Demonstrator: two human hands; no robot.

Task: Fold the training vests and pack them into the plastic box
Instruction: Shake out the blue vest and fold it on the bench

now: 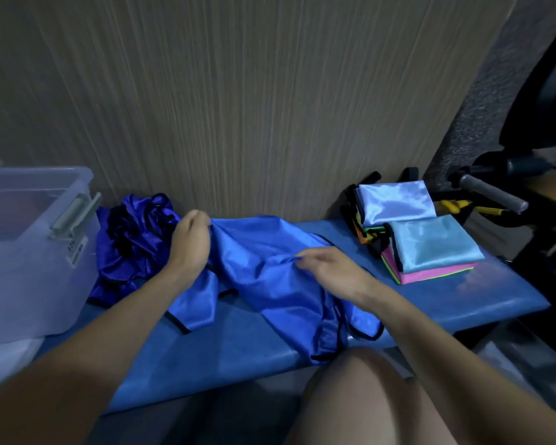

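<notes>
Head view: a shiny royal-blue training vest with black trim [270,277] lay spread and rumpled across the padded blue surface [238,364]. The left hand [190,239] gripped its far edge, fingers curled into the cloth, while the right hand [328,268] pinched a fold near the middle. A crumpled heap of dark blue vests [132,242] sat just left, beside the clear plastic box [29,252]. Folded pale-blue and pink vests [424,239] were stacked to the right.

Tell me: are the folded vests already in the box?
No, the folded vests sit stacked on the bench, far right of the box.
</notes>
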